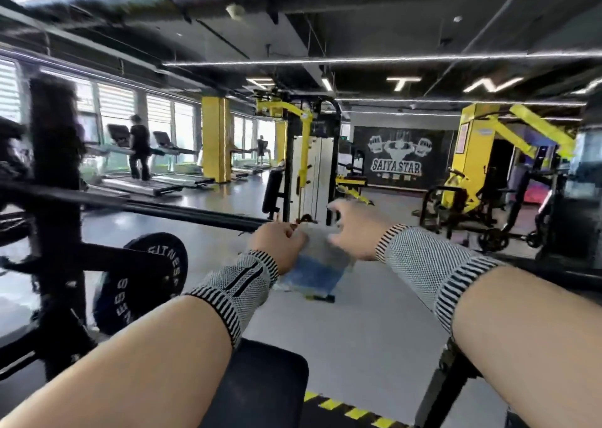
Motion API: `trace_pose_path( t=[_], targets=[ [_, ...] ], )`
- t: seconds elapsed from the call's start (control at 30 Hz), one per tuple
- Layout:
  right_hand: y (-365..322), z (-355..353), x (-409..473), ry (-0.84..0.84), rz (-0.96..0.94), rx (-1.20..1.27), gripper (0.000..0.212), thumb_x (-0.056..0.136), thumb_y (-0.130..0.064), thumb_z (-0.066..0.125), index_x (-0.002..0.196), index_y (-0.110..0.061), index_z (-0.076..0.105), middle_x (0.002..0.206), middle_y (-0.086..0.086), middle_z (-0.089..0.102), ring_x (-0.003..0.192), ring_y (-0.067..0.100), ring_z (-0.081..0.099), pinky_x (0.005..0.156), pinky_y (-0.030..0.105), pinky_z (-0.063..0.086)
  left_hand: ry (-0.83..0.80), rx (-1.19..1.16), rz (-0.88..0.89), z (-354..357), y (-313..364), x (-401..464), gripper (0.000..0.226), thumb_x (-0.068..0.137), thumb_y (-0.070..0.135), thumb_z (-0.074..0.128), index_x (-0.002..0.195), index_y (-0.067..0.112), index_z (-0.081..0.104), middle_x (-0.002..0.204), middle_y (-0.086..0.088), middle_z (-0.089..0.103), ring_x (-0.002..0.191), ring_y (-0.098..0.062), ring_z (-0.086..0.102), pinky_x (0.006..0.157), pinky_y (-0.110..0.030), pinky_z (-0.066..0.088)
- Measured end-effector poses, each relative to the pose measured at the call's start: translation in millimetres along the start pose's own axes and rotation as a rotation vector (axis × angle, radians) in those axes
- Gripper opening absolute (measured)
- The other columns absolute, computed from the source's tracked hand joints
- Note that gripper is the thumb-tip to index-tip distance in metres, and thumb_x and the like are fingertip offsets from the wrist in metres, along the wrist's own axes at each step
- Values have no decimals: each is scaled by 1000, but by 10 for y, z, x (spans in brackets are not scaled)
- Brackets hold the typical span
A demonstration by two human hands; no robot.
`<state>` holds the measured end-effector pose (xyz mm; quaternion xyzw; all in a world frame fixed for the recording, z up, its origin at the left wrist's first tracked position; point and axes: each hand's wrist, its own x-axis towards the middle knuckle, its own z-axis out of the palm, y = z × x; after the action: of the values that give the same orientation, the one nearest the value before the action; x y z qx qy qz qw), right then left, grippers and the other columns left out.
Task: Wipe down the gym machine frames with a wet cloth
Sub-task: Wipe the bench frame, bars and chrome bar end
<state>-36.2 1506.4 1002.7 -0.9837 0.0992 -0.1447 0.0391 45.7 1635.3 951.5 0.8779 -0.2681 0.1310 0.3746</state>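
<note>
Both my arms reach forward over a black bench pad (264, 385). A white and blue cloth (317, 265) hangs between my hands. My left hand (280, 243) grips its upper left edge with curled fingers. My right hand (353, 224) holds the upper right part, though blur hides the exact grip. A black barbell bar (156, 204) runs from the left edge to just beside my left hand. The black rack upright (55, 173) stands at the left.
A black weight plate (153, 268) marked FITNESS hangs on the rack at lower left. A yellow and white cable machine (309, 164) stands ahead, yellow machines (472, 183) at right. A person (139, 149) walks on a treadmill by the windows. Yellow-black hazard tape (345, 409) marks the floor.
</note>
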Motion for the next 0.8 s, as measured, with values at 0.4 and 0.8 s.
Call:
trace_pose_path(
  t=[0.4, 0.8],
  targets=[
    [-740, 406, 868, -82, -467, -208, 22, 91, -24, 52, 107, -10, 59, 94, 5, 63, 86, 23, 61, 76, 31, 51, 142, -27, -270, -339, -800, 74, 29, 95, 33, 55, 75, 14, 65, 59, 3, 51, 56, -13, 48, 52, -22, 39],
    [-2364, 828, 1799, -98, -607, -290, 21, 92, -10, 54, 111, -4, 58, 98, 7, 62, 86, 20, 58, 80, 29, 52, 481, -38, -431, -1039, -2183, 528, 35, 93, 37, 58, 124, 20, 58, 113, 2, 64, 97, -15, 63, 84, -29, 51]
  ],
)
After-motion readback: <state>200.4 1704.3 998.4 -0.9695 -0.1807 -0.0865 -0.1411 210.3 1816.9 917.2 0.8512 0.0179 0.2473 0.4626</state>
